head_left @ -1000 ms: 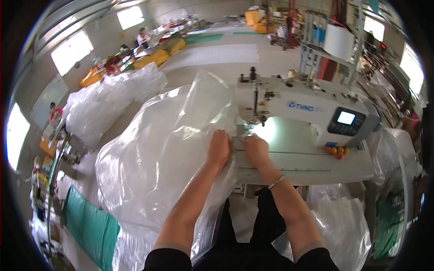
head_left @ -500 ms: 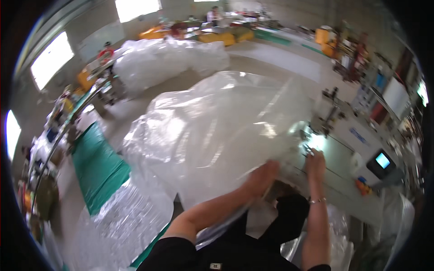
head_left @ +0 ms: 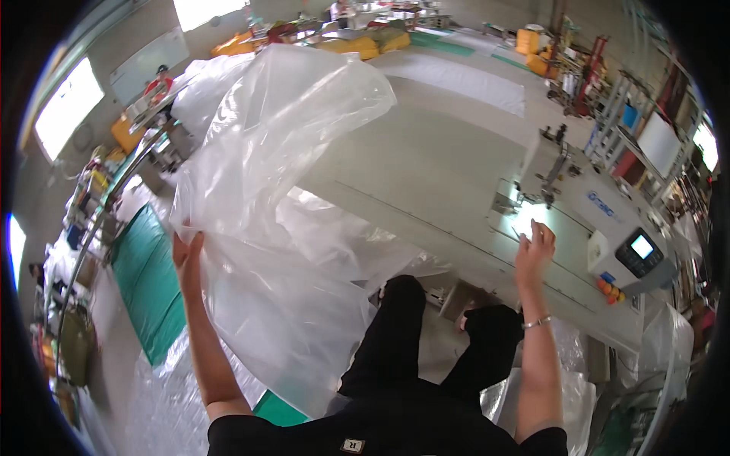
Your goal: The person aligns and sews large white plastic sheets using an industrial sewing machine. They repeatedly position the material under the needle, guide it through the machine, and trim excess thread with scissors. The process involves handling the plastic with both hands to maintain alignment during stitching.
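A large translucent plastic sheet (head_left: 289, 129) billows up on the left and hangs off the table's near edge over my lap. My left hand (head_left: 188, 254), arm stretched far out to the left, grips its edge between thumb and fingers. On the right, my right hand (head_left: 535, 247) is over the table just in front of the lit needle area of a sewing machine (head_left: 601, 209). Its fingers are curled together; whatever small thing they may hold cannot be made out. The sheet is apart from the needle.
The pale work table (head_left: 426, 167) spreads ahead of me. A control panel with a lit screen (head_left: 642, 245) sits on the machine's right end. Green sheeting (head_left: 148, 281) and more clear plastic (head_left: 190, 387) lie on the floor at left. Other people (head_left: 158, 83) work far back.
My left hand has swung from the table's near edge far left, drawing the plastic sheet off the table and away from the machine. My right hand stays by the needle.
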A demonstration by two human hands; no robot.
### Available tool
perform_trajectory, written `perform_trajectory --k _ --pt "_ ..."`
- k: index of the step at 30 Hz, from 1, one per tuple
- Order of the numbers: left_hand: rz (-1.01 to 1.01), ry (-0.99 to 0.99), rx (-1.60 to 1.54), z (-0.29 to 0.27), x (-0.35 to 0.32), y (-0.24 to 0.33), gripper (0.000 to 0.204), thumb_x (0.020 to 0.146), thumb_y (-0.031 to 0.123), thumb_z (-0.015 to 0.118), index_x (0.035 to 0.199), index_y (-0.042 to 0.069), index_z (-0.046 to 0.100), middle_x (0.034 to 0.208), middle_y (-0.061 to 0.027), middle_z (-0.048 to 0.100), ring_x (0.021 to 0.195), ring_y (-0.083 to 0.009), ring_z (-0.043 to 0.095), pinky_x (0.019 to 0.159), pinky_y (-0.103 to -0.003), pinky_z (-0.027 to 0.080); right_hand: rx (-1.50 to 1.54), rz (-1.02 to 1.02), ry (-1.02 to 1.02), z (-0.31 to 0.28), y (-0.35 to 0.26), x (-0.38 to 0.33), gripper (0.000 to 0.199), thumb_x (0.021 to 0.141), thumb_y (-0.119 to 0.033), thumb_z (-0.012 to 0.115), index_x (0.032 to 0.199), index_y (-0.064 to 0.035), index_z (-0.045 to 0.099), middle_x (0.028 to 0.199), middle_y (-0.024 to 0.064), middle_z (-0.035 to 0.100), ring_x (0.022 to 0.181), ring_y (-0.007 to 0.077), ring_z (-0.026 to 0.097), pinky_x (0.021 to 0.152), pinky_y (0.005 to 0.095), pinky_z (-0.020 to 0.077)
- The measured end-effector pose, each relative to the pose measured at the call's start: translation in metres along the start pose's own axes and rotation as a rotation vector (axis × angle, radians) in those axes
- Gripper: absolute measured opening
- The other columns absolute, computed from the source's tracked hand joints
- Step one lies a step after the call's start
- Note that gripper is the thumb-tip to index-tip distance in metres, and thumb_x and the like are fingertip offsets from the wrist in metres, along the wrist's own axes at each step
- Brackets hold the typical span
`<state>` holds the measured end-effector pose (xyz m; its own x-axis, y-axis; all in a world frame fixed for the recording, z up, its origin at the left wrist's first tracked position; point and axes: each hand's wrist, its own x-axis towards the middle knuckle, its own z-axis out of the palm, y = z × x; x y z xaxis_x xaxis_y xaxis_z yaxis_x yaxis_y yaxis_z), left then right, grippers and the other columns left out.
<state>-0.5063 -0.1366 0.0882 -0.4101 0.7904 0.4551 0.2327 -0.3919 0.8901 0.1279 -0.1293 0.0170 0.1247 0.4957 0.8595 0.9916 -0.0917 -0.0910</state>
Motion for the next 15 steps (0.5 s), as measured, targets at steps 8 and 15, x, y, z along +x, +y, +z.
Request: perform_trajectory --k 8,15 --pt "-0.589 0.041 -0.038 -0.094 -0.050 -0.188 0.067 0.089 0.026 0.068 0.141 0.003 0.033 0.127 -0.0098 0.054 0.118 -0.0205 0.050 0.100 -0.035 0.038 0.731 -0.056 -0.883 0.034 -0.127 -0.092 0.033 0.081 -0.028 0.071 0.103 -0.0058 0.062 0.100 0.0154 0.062 0.089 0.0333 0.061 0.078 0.0387 0.0498" --pt "-0.498 -0.015 -0.142 -0.033 -0.105 -0.182 0.044 0.088 0.024 0.067 0.123 0.001 0.053 0.118 -0.0076 0.059 0.108 -0.0193 0.055 0.093 -0.034 0.043 1.007 0.883 -0.858 0.174 -0.101 -0.142 0.064 0.085 -0.027 0.067 0.140 -0.0068 0.042 0.143 0.0111 0.043 0.126 0.0239 0.046 0.102 0.0357 0.0370"
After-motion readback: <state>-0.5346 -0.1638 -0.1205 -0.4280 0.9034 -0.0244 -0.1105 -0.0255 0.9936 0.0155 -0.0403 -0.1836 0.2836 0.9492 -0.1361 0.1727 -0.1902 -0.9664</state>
